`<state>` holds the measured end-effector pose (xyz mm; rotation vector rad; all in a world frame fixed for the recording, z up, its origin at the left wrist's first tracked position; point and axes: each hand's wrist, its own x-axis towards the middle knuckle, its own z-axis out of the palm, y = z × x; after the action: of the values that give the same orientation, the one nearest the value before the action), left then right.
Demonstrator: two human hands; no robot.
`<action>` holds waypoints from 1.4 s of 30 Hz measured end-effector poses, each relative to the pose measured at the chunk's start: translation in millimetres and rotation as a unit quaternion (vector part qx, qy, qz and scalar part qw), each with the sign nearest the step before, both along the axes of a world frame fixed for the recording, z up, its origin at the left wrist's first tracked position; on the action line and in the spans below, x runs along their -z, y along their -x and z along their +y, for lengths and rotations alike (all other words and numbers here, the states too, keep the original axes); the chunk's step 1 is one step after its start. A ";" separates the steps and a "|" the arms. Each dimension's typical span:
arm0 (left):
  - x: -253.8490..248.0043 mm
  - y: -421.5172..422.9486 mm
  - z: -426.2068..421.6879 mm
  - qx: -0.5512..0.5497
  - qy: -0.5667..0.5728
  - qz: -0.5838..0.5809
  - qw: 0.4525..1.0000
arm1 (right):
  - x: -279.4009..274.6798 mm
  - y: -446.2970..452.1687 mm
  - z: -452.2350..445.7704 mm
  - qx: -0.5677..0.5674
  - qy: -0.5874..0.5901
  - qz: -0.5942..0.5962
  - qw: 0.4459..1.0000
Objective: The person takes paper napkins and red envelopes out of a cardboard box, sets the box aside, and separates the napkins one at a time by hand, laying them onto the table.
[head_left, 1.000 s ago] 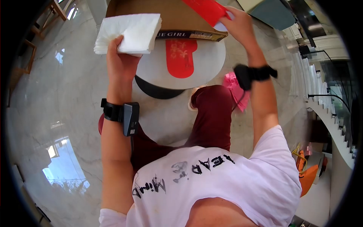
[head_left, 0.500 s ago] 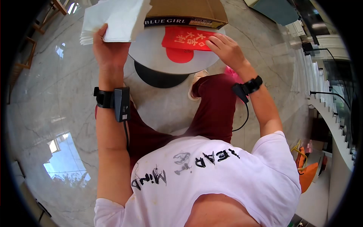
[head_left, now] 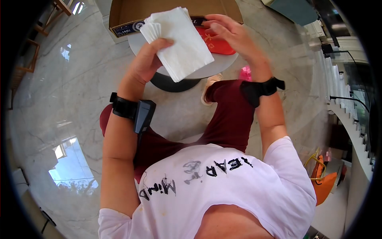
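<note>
My left hand point(head_left: 149, 59) grips a stack of white paper sheets point(head_left: 185, 46), its thumb on top, above the round white stool top point(head_left: 137, 44). To the right of the stack, my right hand point(head_left: 230, 34) is raised with its fingers apart and nothing in them. Below it a red envelope point(head_left: 219, 44) with gold characters lies on the stool top. The stack hides part of the stool and of the cardboard box point(head_left: 139, 14) behind it.
The open box stands at the far side of the stool. My knees point(head_left: 230, 103) are on the near side, with a pink item point(head_left: 245, 73) by the right one. An orange bag point(head_left: 324, 187) and a staircase point(head_left: 350, 123) are at the right.
The paper stack has moved right and turned in my left hand. My right hand has let go of the red envelope, now lying on the stool, and has lifted slightly.
</note>
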<state>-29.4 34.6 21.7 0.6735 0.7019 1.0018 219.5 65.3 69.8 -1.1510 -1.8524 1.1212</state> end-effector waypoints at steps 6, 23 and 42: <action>16.4 -10.6 -6.8 -0.035 0.020 0.038 0.998 | 37.4 45.0 -10.5 0.010 -0.085 -0.118 0.989; 14.5 -2.4 -8.5 -0.169 -0.019 -0.050 0.984 | 72.7 5.0 36.0 0.216 -0.482 -0.370 0.764; 3.4 47.5 17.3 -0.362 -0.021 -0.178 0.915 | 39.4 -17.7 96.9 0.193 -0.577 -0.349 0.712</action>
<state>-76.9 51.9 18.3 0.2355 0.6113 1.7752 237.2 162.1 30.4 -1.0639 -2.0602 -0.8456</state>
